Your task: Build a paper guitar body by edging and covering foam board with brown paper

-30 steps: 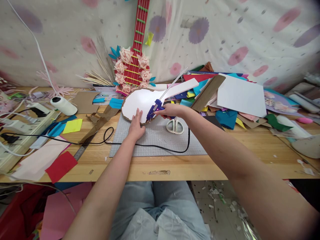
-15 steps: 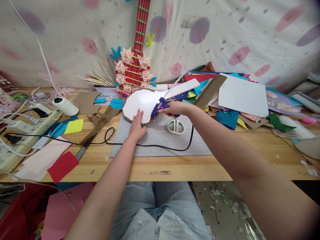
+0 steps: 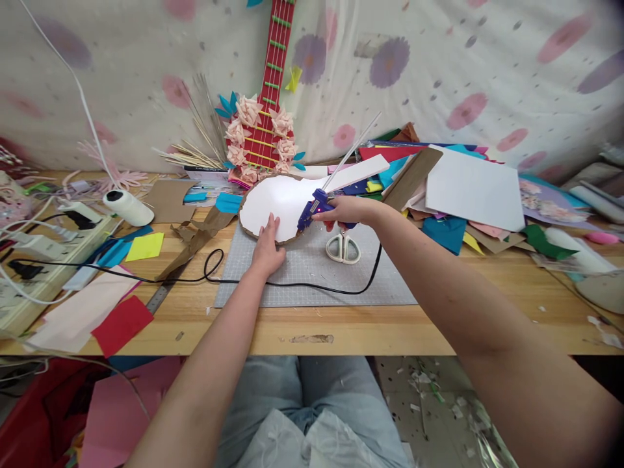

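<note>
A white guitar-shaped cutout (image 3: 273, 198) with a brown cardboard edge lies at the far side of a grey cutting mat (image 3: 312, 273). My left hand (image 3: 267, 248) rests flat on its near edge, fingers stretched out. My right hand (image 3: 344, 212) grips a blue glue gun (image 3: 312, 209) with a clear glue stick poking out the back; its nozzle points down at the cutout's right rim. The gun's black cord (image 3: 292, 284) loops across the mat toward the left.
White-handled scissors (image 3: 343, 247) lie on the mat under my right wrist. A red paper guitar with pink flowers (image 3: 260, 133) leans on the wall. Coloured paper and cardboard (image 3: 453, 195) pile at right. A thread cone (image 3: 127, 207), power strips (image 3: 43, 250) and paper scraps sit at left.
My right hand has slid the glue gun a little to the right and farther along the cutout's rim. The left hand has stayed pressed on the cutout.
</note>
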A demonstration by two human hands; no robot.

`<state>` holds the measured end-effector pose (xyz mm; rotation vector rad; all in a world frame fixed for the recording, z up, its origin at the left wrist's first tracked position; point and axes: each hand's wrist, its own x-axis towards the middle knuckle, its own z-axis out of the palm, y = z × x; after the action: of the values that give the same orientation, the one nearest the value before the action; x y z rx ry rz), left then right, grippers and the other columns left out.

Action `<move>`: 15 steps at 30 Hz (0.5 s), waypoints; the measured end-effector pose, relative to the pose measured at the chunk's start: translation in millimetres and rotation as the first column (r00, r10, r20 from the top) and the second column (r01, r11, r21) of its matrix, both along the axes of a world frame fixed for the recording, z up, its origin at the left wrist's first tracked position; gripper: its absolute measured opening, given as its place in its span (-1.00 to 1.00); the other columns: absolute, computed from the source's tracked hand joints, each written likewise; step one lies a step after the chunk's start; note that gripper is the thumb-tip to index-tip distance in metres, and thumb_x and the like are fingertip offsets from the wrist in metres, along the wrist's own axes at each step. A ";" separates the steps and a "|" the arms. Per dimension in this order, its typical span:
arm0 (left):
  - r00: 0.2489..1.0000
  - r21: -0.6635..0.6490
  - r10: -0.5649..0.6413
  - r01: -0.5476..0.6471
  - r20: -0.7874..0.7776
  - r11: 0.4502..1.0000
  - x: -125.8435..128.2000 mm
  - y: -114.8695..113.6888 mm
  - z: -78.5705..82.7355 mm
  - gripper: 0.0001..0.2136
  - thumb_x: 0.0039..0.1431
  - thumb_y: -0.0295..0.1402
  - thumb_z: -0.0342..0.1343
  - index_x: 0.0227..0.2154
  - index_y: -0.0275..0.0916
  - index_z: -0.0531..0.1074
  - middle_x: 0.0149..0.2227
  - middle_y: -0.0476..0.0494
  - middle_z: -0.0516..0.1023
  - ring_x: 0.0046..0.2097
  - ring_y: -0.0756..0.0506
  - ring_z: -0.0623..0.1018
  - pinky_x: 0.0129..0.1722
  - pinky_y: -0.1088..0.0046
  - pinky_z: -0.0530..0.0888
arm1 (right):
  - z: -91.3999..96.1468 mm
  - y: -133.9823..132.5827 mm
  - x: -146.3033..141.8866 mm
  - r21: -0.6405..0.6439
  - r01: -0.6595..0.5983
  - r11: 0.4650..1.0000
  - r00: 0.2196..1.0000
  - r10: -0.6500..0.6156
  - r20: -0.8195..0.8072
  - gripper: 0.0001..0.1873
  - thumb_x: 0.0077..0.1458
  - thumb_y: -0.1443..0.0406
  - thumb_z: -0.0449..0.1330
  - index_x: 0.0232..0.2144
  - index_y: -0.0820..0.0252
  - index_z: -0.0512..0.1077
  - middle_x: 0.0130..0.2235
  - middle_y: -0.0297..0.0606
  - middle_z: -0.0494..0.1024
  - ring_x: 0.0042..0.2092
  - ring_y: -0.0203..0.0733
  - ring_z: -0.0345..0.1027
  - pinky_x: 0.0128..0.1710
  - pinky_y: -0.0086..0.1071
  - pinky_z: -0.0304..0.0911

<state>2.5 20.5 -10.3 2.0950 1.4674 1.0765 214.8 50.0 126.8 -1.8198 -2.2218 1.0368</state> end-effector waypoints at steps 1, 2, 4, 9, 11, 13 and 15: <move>1.000 0.008 0.000 0.000 0.003 1.000 -0.1 0.2 -0.6 -0.06 -0.17 -0.63 -0.02 0.28 -0.16 -0.35 0.27 -0.17 0.10 0.31 -0.16 0.02 0.31 0.09 -0.13 | 0.0 -0.2 3.1 0.003 0.001 1.000 1.000 -0.001 -0.024 -0.54 -0.14 -0.07 0.25 -0.40 0.18 0.38 -0.48 -0.27 0.51 -0.60 -0.37 0.19 -0.60 -0.44 0.12; 1.000 0.015 0.001 -0.001 0.006 1.000 -0.1 0.5 -1.4 -0.06 -0.17 -0.63 -0.02 0.28 -0.16 -0.36 0.27 -0.16 0.11 0.31 -0.15 0.03 0.31 0.10 -0.13 | -0.2 -1.0 6.8 0.006 0.005 1.000 0.998 -0.005 -0.056 -0.55 -0.13 -0.07 0.24 -0.39 0.18 0.38 -0.46 -0.26 0.53 -0.60 -0.38 0.18 -0.60 -0.44 0.12; 1.000 0.029 0.007 -0.007 0.009 1.000 -0.3 1.0 -3.1 -0.06 -0.17 -0.63 -0.02 0.28 -0.16 -0.37 0.26 -0.15 0.13 0.31 -0.15 0.03 0.31 0.11 -0.12 | -1.7 -4.6 16.0 0.021 0.023 1.000 0.989 -0.019 -0.148 -0.56 -0.09 -0.06 0.22 -0.38 0.19 0.38 -0.41 -0.24 0.54 -0.60 -0.40 0.16 -0.61 -0.45 0.11; 1.000 0.055 0.007 -0.008 0.017 0.998 -0.5 2.4 -6.5 -0.06 -0.16 -0.63 -0.03 0.28 -0.16 -0.38 0.25 -0.14 0.16 0.31 -0.15 0.04 0.31 0.09 -0.09 | -20.5 -21.1 49.9 0.160 0.196 0.967 0.898 -0.111 -0.426 -0.56 -0.03 -0.05 0.16 -0.40 0.24 0.39 -0.52 -0.28 0.47 -0.60 -0.42 0.14 -0.60 -0.49 0.08; 1.000 0.062 0.005 -0.006 0.018 0.998 -0.6 2.7 -7.1 -0.06 -0.16 -0.63 -0.03 0.28 -0.16 -0.38 0.25 -0.14 0.16 0.30 -0.14 0.06 0.31 0.09 -0.09 | -38.1 -24.4 67.6 0.242 0.352 0.904 0.835 -0.187 -0.517 -0.54 -0.03 -0.07 0.13 -0.44 0.24 0.38 -0.61 -0.34 0.38 -0.60 -0.41 0.14 -0.60 -0.49 0.07; 1.000 0.062 0.006 -0.007 0.015 0.998 -0.6 2.8 -7.2 -0.06 -0.16 -0.63 -0.03 0.28 -0.16 -0.38 0.25 -0.15 0.16 0.30 -0.14 0.06 0.31 0.10 -0.09 | -60.3 -24.2 85.5 0.307 0.543 0.781 0.748 -0.284 -0.600 -0.53 -0.03 -0.08 0.11 -0.42 0.24 0.37 -0.57 -0.32 0.41 -0.58 -0.39 0.17 -0.58 -0.48 0.10; 1.000 0.058 0.011 -0.011 0.008 0.998 -0.5 2.7 -6.9 -0.07 -0.16 -0.63 -0.03 0.28 -0.18 -0.37 0.25 -0.16 0.15 0.30 -0.14 0.05 0.31 0.12 -0.09 | -83.0 -22.2 100.6 0.326 0.693 0.643 0.672 -0.412 -0.616 -0.53 -0.07 -0.07 0.13 -0.37 0.23 0.37 -0.49 -0.28 0.45 -0.56 -0.36 0.22 -0.55 -0.44 0.16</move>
<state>1.9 23.2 -17.3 2.1220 1.4628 1.1424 315.4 27.8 43.8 -1.5778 -1.2784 0.5541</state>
